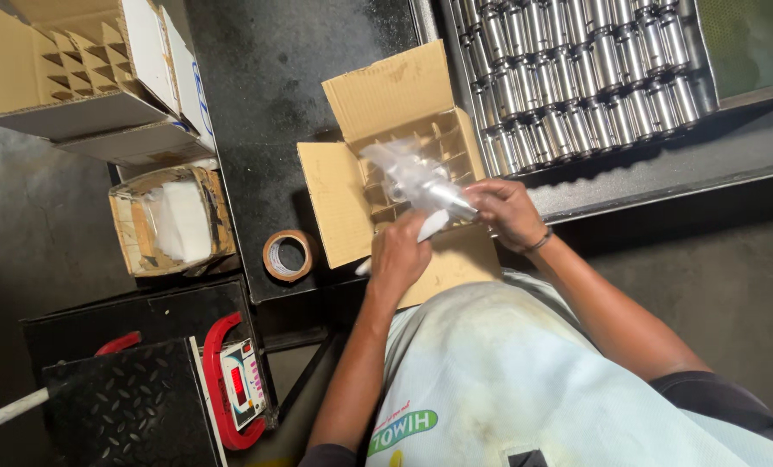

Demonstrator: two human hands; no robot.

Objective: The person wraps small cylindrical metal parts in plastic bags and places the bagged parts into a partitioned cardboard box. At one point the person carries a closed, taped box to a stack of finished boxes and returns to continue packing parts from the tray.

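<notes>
My right hand (509, 212) grips one end of a shiny metal cylinder (442, 197) that is partly wrapped in a clear plastic bag (397, 166). My left hand (401, 256) holds the bag's lower end, just below the cylinder. Both hands hover over an open cardboard box (384, 99) with cell dividers, which sits on the dark worktop. The view is blurred around the bag.
A metal tray (577, 78) with several rows of similar cylinders lies at the upper right. A roll of brown tape (288, 255) rests left of the box. Other open cartons (92, 69) and a small box (172, 220) stand at left. A red-framed scale (239, 385) sits below.
</notes>
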